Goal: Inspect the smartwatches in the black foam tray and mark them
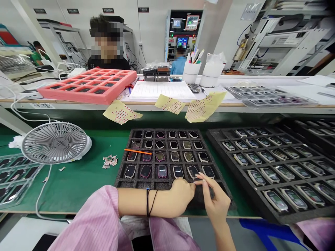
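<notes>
Hands sit together at the near edge of a black foam tray (pixel 131 184). The left hand (pixel 181 192), a black cord bracelet (pixel 148 202) on its wrist and a pink sleeve (pixel 91 219) behind it, is curled loosely on the foam, with nothing showing in its grip. The right hand (pixel 216 198) reaches forward just beside it, fingers extended and slightly parted, with no held object visible. Its fingertips (pixel 200 177) are at or just by a smartwatch body (pixel 193 171) in the tray's nearest row, though contact cannot be told. Further watch bodies fill the grid ahead of the hands, and an orange strip (pixel 138 151) lies across them. To the right, a second black tray of watch bodies (pixel 288 219) rests on the bench; to the left stands a grey desk fan (pixel 56 143).
</notes>
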{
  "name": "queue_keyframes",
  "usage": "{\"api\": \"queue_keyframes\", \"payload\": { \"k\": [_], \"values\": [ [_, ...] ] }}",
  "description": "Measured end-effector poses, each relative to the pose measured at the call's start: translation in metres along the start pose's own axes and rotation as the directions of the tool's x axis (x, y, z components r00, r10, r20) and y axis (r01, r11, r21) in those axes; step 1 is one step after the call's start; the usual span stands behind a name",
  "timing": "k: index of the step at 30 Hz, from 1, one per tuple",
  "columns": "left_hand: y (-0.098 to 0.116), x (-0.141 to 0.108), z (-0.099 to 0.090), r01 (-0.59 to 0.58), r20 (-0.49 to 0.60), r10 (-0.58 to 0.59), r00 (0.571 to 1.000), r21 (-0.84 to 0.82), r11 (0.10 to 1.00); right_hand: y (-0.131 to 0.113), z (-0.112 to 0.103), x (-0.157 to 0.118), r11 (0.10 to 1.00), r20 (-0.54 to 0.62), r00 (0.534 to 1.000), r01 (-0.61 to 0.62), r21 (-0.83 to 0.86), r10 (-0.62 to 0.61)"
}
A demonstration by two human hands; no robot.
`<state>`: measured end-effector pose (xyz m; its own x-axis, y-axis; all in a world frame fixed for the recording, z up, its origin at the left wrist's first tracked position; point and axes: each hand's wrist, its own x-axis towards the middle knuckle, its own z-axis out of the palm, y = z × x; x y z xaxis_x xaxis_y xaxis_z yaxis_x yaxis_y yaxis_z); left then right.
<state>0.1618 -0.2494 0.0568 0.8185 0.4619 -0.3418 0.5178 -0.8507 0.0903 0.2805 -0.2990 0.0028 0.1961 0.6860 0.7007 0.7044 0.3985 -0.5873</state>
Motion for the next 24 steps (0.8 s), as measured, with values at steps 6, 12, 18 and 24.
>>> {"api": "queue_keyframes", "payload": {
  "k": [6,12,18,24],
  "values": [
    [-0.014,-0.011,0.005,-0.038,-0.061,0.034,0.998,-0.076,0.996,-0.003,0.000,0.015,0.990,0.143,0.987,-0.095,0.108,0.079],
    [-0.029,-0.029,0.001,-0.056,-0.095,0.044,0.995,-0.128,0.990,-0.007,0.005,0.067,0.947,0.388,0.918,-0.195,0.256,0.084],
    [-0.009,-0.008,0.000,-0.017,0.025,0.018,1.000,-0.017,1.000,-0.008,0.025,0.118,0.887,0.498,0.863,-0.295,0.356,0.088],
    [-0.039,-0.032,0.010,-0.040,-0.191,-0.014,0.982,-0.276,0.960,0.007,0.067,0.137,0.665,0.688,0.707,-0.595,0.451,0.166]
  ]
}}
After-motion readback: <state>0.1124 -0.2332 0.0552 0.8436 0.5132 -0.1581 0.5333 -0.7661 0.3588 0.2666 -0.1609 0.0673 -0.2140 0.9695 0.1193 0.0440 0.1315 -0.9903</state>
